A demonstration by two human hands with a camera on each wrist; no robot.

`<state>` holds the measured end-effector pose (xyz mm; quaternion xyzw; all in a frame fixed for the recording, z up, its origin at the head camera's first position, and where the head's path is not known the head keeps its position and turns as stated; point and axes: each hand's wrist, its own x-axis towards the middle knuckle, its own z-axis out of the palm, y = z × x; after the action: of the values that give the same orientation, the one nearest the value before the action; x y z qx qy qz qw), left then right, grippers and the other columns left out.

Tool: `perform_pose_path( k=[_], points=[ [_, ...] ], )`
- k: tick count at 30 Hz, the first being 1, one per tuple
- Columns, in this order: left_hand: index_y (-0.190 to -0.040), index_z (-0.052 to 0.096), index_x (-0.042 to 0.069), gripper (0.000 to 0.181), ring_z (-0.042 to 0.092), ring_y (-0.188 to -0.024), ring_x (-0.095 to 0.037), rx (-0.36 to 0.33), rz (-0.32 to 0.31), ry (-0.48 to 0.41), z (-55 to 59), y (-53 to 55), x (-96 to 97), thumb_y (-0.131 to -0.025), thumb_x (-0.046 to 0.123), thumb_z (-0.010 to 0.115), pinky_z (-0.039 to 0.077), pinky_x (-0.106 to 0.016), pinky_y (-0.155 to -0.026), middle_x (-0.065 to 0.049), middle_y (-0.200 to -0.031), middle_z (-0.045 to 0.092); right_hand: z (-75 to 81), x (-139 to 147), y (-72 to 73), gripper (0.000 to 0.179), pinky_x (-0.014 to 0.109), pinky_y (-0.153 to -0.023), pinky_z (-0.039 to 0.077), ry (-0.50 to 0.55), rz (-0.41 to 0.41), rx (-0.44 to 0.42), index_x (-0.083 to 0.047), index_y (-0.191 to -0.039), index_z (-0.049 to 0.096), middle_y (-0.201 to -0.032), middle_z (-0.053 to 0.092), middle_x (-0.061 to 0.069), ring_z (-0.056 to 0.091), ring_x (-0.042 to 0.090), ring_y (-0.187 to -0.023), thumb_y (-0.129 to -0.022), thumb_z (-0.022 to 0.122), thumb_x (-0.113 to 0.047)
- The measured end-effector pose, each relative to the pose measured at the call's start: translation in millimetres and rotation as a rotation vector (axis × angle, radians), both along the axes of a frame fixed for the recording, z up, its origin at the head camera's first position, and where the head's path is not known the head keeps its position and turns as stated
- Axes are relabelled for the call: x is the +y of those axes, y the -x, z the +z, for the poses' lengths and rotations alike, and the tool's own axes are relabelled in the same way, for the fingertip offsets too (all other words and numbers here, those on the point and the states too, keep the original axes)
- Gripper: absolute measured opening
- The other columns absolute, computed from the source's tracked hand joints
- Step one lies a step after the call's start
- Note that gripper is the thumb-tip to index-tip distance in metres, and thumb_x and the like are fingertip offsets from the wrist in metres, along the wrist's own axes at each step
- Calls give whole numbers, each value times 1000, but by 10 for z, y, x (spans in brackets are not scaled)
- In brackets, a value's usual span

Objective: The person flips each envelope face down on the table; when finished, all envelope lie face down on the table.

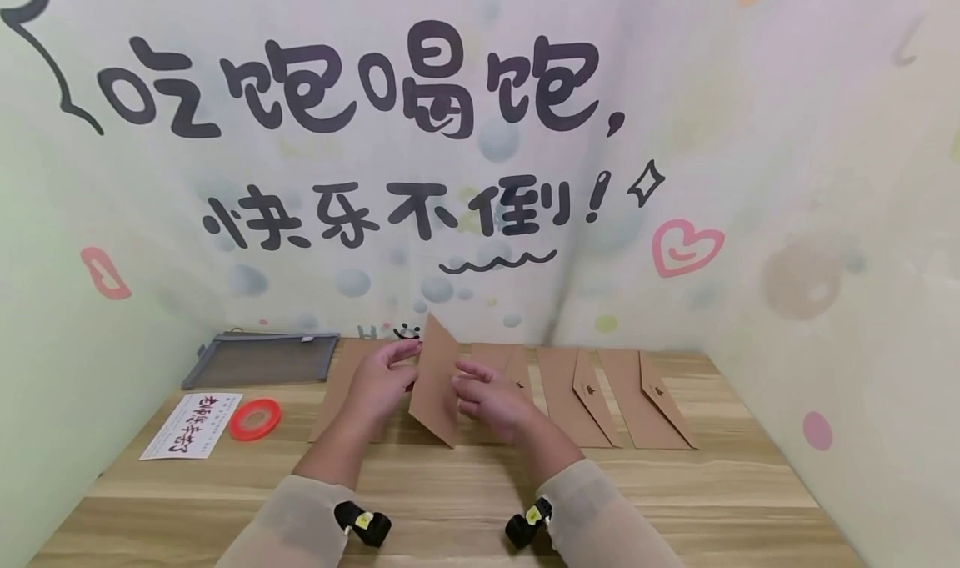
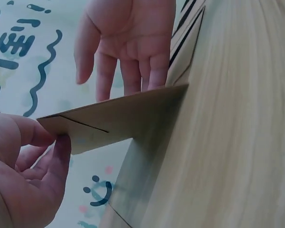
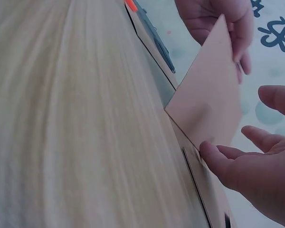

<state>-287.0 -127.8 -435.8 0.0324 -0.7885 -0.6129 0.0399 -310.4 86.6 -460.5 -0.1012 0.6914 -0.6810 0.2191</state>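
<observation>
A brown kraft envelope (image 1: 435, 384) stands upright above the table, roughly edge-down between the two hands. My left hand (image 1: 381, 384) pinches its side between thumb and fingers; in the left wrist view the envelope (image 2: 123, 114) shows a flap line near that grip. My right hand (image 1: 495, 397) is on the other side with its fingers extended. In the right wrist view, one fingertip of the right hand (image 3: 256, 166) is at the envelope's lower edge; whether it touches cannot be told. More brown envelopes lie on the table, including one (image 1: 566, 393) right of the hands.
Another envelope (image 1: 645, 393) lies farthest right, its flap bearing a small dark print. At the left are a grey mesh zip pouch (image 1: 262, 361), a printed white card (image 1: 191, 426) and a red tape roll (image 1: 238, 422). A printed cloth wall (image 1: 570, 301) rises behind the wooden table (image 1: 450, 501).
</observation>
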Motion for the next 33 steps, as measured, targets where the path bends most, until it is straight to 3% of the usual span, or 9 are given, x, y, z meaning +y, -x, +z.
perform_pose_path(
  k=[5, 8, 15, 20, 26, 33],
  points=[
    [-150, 60, 8, 55, 61, -141, -34, -21, 17, 91, -72, 20, -84, -95, 7, 59, 57, -44, -107, -12, -152, 65, -10, 20, 41, 65, 33, -103, 58, 9, -33, -8, -3, -164, 39, -163, 49, 21, 64, 19, -116, -107, 64, -23],
    [-149, 59, 2, 53, 61, -140, -38, -31, 14, 146, -116, 19, -120, -97, 6, 57, 51, -52, -116, -19, -148, 66, -14, 26, 46, 64, 34, -106, 58, 2, -42, 1, -2, -163, 40, -164, 48, 22, 63, 22, -127, -107, 64, -22],
    [-149, 56, -2, 50, 64, -133, -42, -86, -30, 264, -201, 12, -162, -100, 11, 59, 55, -53, -112, -26, -140, 68, -43, 45, 61, 63, 36, -109, 57, -4, -50, 4, -1, -162, 40, -165, 46, 23, 58, 28, -138, -107, 63, -20],
    [-149, 57, -1, 52, 63, -133, -43, -111, -70, 321, -235, 26, -162, -100, 14, 60, 50, -56, -116, -25, -140, 67, -64, 42, 69, 63, 42, -116, 53, -6, -47, 12, 0, -162, 41, -166, 44, 23, 55, 29, -143, -107, 63, -20],
    [-151, 56, 2, 51, 59, -138, -44, -126, -68, 348, -226, 29, -142, -102, 16, 59, 46, -59, -119, -24, -146, 64, -66, 36, 90, 61, 45, -121, 50, 12, -52, 11, 1, -162, 40, -168, 42, 24, 54, 31, -146, -108, 60, -18],
    [-150, 56, -2, 51, 60, -141, -43, -16, -69, 225, -193, 25, 81, -100, 9, 59, 48, -55, -120, -25, -152, 61, 32, 195, 119, 55, 52, -122, 47, 36, -116, 64, 1, -161, 41, -165, 43, 28, 50, 45, -149, -110, 55, -14]
  ],
)
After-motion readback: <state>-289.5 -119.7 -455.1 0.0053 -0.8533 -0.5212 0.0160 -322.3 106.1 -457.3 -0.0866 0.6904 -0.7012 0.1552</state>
